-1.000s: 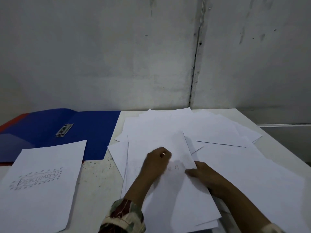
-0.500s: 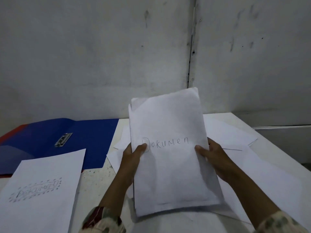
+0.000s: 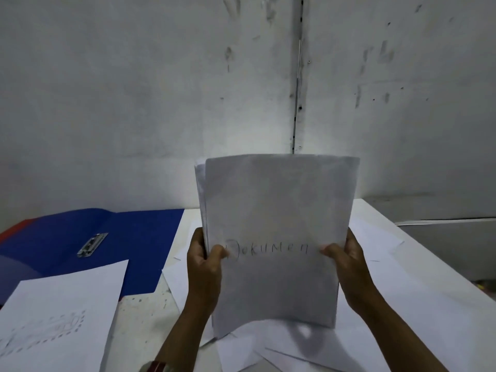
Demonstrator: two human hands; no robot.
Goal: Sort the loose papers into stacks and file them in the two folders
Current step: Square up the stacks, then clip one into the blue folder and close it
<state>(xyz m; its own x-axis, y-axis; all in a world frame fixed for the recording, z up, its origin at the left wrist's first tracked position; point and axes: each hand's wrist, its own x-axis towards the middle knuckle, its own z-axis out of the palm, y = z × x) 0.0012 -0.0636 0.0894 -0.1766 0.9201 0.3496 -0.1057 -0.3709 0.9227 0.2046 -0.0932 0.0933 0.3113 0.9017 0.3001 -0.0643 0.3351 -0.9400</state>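
1. A stack of papers [image 3: 276,237] is held upright above the middle of the worktop [image 3: 402,304], its bottom edge touching or just above the loose sheets [image 3: 375,345] that lie there; which of the two cannot be told.
2. The front sheet of the stack bears the handwritten word "Dokumen" across its lower half.
3. The left hand [image 3: 205,267] has a closed grip on the stack's left edge, thumb on the front sheet and fingers behind it.
4. The right hand [image 3: 349,264] has a closed grip on the right edge in the same way, thumb in front.
5. The loose sheets spread over the worktop's middle and right side, overlapping one another.
6. An open blue folder [image 3: 80,237] lies flat at the far left corner of the worktop, its metal clip [image 3: 92,244] showing; a red edge [image 3: 13,229] shows beneath it on the left.
7. A single sheet [image 3: 59,318] with a dotted-border drawing lies at the near left edge, overlapping the folder's near edge.
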